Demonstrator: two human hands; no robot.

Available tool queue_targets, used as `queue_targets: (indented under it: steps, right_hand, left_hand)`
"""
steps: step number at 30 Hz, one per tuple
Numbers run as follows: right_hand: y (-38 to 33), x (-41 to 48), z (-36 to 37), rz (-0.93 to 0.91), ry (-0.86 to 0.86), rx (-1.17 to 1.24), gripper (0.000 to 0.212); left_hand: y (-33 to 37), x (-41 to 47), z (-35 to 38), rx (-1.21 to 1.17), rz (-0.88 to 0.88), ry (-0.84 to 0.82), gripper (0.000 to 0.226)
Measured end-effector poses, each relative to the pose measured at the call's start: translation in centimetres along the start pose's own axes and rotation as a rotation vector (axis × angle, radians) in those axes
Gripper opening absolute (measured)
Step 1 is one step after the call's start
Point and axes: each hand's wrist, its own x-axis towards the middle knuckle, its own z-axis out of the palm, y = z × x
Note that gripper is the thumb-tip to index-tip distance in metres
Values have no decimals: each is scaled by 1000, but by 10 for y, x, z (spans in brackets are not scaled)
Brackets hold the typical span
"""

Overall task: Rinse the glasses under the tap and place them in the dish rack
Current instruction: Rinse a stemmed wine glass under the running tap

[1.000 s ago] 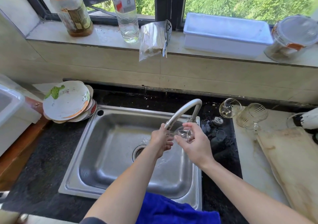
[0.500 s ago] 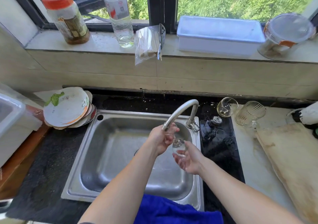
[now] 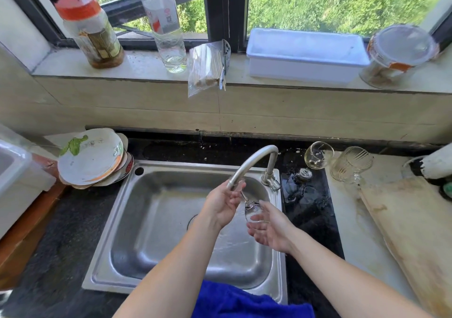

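Over the sink (image 3: 156, 222) the left hand (image 3: 221, 204) pinched the stem of a stemmed glass (image 3: 254, 211) just under the tap (image 3: 252, 160), the right hand (image 3: 269, 231) cupping its water-splashed bowl on relaxed fingers — a round glass (image 3: 318, 155) and a ribbed mug (image 3: 351, 163) sat on the counter to the right.

Bright daylight through window (image 3: 318, 2); wide-angle bending at edges; grass perhaps slightly motion-blurred.

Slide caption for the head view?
Left hand grips a stemmed glass under the tap, right hand supporting its bowl over the sink.
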Motion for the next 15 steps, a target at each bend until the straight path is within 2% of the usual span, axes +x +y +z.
queue_targets:
  steps: [2,4,7,9,11,15]
  right_hand:
    - [-1,1,-10,-62,-82,-142,59]
    - [-9,-2,-18,-151,-168,-308,61]
    - [-24,-8,-9,-266,-199,-689,39]
    - [-30,-5,10,-381,-119,-910,18]
    - [-33,1,34,-476,-34,-950,14]
    - [-36,23,70,-476,-65,-823,23]
  left_hand:
    - [2,0,-2,3,-4,-10,28]
    - [7,1,-4,178,22,22,31]
    - [13,2,-5,578,118,46,26]
    - [17,-2,-4,743,181,65,24]
    - [24,-8,-3,846,299,170,21]
    - [46,-15,-30,887,485,477,19]
